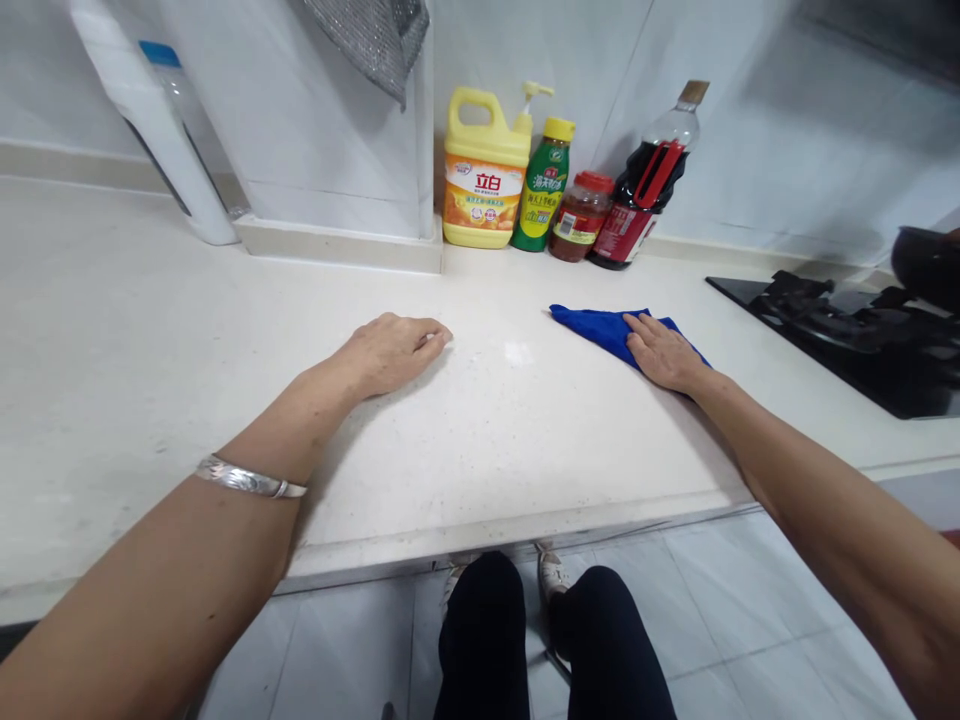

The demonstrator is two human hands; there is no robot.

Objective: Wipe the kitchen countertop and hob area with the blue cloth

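Note:
My right hand (pixel 661 352) lies over a folded blue cloth (pixel 596 327), pressing it onto the white countertop (pixel 480 430). Its fingers bend over the fabric, and the cloth's pointed corner sticks out to the left. To the left, my left hand (pixel 397 352) rests on the same countertop with fingers curled in and thumb against them. No object shows in it, though the inside of the palm is hidden. A silver bracelet (pixel 247 478) circles the left forearm. Small dark specks dot the surface between the hands.
Along the wall stand a yellow detergent jug (pixel 486 175), a green bottle (pixel 544 190), a red-lidded jar (pixel 581 215) and a dark sauce bottle (pixel 637 190). A black gas stove (pixel 840 335) with a pot (pixel 926 265) is at right. A grey cloth (pixel 375 40) hangs above.

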